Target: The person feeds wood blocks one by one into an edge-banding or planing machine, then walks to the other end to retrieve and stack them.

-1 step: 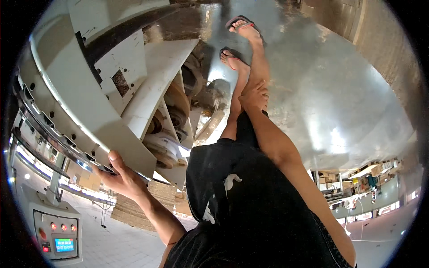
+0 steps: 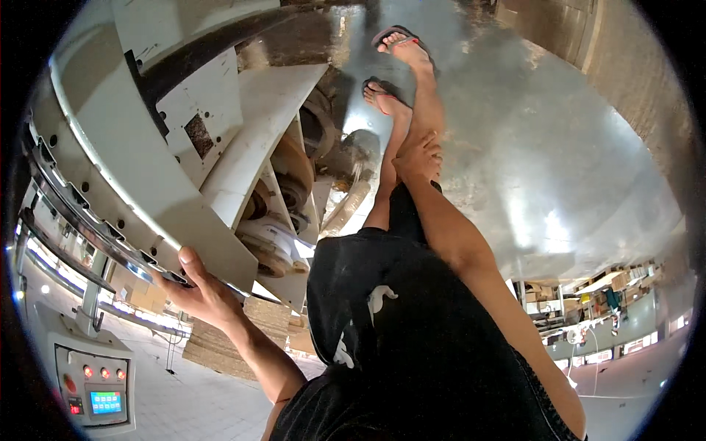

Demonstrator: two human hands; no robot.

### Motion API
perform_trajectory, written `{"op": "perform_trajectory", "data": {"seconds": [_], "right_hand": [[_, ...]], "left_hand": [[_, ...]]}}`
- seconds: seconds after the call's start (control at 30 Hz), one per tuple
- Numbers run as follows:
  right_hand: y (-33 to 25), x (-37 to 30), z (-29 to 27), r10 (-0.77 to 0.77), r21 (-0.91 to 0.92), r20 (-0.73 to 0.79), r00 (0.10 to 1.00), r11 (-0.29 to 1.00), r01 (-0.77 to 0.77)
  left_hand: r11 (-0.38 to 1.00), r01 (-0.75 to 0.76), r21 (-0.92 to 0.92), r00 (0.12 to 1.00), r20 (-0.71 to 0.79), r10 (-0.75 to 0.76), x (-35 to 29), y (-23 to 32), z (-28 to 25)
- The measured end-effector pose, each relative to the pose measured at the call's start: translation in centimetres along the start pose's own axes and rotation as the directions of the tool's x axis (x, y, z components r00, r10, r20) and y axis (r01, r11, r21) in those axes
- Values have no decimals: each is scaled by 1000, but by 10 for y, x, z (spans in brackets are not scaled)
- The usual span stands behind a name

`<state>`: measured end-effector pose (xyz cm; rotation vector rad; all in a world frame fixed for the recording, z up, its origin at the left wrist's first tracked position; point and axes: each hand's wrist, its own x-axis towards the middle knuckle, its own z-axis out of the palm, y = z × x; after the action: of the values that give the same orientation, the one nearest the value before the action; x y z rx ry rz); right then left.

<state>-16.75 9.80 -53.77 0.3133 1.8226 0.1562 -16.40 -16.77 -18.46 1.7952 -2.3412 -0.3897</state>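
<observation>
The grey floor extends to your right, beyond your legs. The machine's long pale panel lies to your left, its near corner beside your left hand. A metal rail with dark holes runs along the panel's outer edge. Under the panel's inner edge, a white shelf unit is divided into compartments. A stack of brown boards lies past your left forearm. The control box stands beyond the outer edge of the rail, near its lower end. Tan and white rolls stand on edge between the shelf dividers.

Your hands are well apart. Your left hand clasps the outer edge at the panel's near end: the thumb lies on top, and the fingers pass underneath, partly hidden. Your right hand lies on your right leg, fingers curved over it; grip pressure cannot be determined. Your feet wear dark sandals. On the control box, a lit screen sits below red lamps.
</observation>
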Motion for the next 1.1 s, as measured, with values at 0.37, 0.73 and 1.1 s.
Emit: {"op": "perform_trajectory", "data": {"seconds": [0.37, 0.73, 1.1], "right_hand": [[-12, 10, 41, -80, -104, -140, 987, 992, 66], [4, 24, 37, 22, -51, -104, 994, 998, -28], [76, -26, -126, -317, -63, -110, 942, 948, 312]], "left_hand": [[998, -5, -56, 1000, -17, 4, 0, -10, -1], [987, -158, -16, 986, 50, 159, 5, -2, -3], [927, -342, -153, 936, 27, 350, -11, 20, -65]]}}
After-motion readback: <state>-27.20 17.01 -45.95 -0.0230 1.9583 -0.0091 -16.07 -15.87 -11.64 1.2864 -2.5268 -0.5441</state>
